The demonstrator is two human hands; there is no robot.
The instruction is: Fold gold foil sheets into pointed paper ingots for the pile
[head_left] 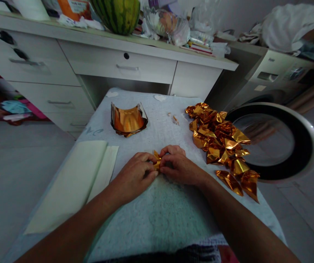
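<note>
Between my two hands, near the middle of the cloth-covered table, is a small piece of shiny gold foil paper (pixel 157 165), mostly hidden by fingers. My left hand (pixel 138 172) pinches its left side with thumb and fingertips. From the right, my right hand (pixel 177 165) closes its bent fingers on the other side. Beyond my left hand stands a curved stack of gold foil sheets (pixel 128 120). To the right of my right hand lies a heap of folded gold foil pieces (pixel 222 138), with several nearer the table's edge.
A pad of pale yellow paper (pixel 71 182) lies at the left. Small scraps (pixel 174 119) sit beyond my hands. Behind stands a white desk (pixel 99 58) bearing a watermelon (pixel 117 16) and plastic bags. At right, a washing machine's open round door (pixel 310 142) reaches close to the table.
</note>
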